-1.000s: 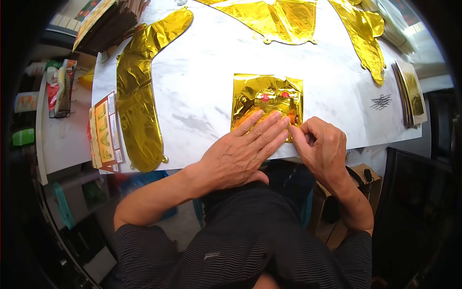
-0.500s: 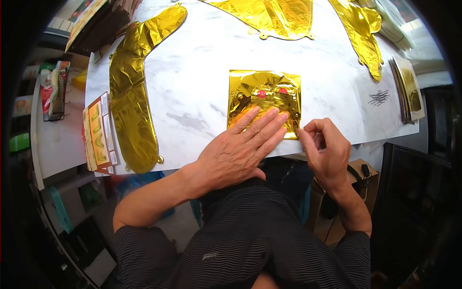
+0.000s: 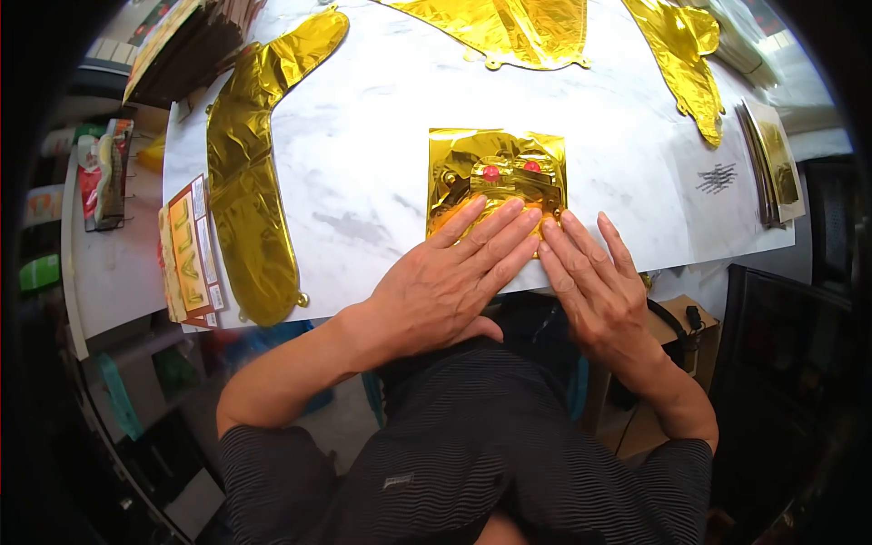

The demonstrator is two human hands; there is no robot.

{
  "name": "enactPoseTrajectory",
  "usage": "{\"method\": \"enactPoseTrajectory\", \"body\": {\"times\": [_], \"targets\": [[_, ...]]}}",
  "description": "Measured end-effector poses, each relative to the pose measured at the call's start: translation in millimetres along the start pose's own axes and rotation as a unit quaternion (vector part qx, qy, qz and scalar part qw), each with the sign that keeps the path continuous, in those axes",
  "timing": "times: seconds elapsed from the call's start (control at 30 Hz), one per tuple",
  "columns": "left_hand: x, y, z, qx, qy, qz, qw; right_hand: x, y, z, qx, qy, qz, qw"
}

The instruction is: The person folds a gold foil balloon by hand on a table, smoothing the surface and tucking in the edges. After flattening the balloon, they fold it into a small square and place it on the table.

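A folded gold foil balloon [image 3: 495, 145], squarish and shiny with two red dots on it, lies near the table's front edge. My left hand [image 3: 445, 286] rests flat across its lower part, fingers stretched out and thumb apart. On the lower right corner lie the fingertips of my right hand [image 3: 590, 282], which is also open, its fingers spread. The two hands nearly meet at the fingertips. They hide the lower part of the foil.
A long gold foil balloon [image 3: 245, 182] lies flat at the left, beside a printed package [image 3: 191, 254]. More gold foil pieces, one central [image 3: 518, 32] and one right [image 3: 686, 68], lie at the back. Stacked packets [image 3: 772, 163] stand at the right edge of the white table [image 3: 363, 136].
My right hand has gone from pinched fingers at the foil's right corner to lying open and flat on it. My left hand has stayed in place.
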State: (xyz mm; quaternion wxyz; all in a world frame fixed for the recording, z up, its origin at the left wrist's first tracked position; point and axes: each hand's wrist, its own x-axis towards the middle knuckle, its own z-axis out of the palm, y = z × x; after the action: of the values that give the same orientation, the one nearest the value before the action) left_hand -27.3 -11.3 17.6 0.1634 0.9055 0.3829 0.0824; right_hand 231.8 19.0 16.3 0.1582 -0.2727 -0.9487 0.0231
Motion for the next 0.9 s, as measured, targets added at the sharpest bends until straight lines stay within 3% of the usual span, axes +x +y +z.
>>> {"method": "enactPoseTrajectory", "body": {"times": [0.5, 0.9], "targets": [[3.8, -2.7, -11.7, -0.008, 0.013, 0.011, 1.000, 28.6, 9.9, -14.2, -0.058, -0.001, -0.076, 0.995], [15.9, -7.6, -5.2, 0.007, 0.111, 0.002, 0.994, 33.7, 21.5, -2.7, -0.028, 0.070, -0.080, 0.994]]}}
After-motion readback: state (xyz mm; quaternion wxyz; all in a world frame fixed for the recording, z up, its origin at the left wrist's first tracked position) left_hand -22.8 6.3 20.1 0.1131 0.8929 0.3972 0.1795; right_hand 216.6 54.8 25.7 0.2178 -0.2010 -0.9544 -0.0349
